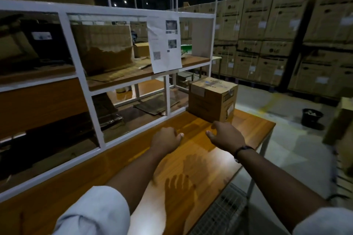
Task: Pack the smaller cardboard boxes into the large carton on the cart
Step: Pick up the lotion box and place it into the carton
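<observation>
A taped cardboard box (212,99) stands at the far end of the tabletop (191,158), beside a white shelf frame (168,95). Both hands are empty: the left hand (166,137) has its fingers curled under, and the right hand (227,135) is loosely bent, thumb apart, just short of the box. The box looks stiff and possibly weighty, so it is best gripped low on opposite sides.

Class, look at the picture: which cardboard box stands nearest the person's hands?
The taped box on the wooden table, just beyond the right hand. The small box sits back on the shelf; the stacked cartons stand across the aisle.
</observation>
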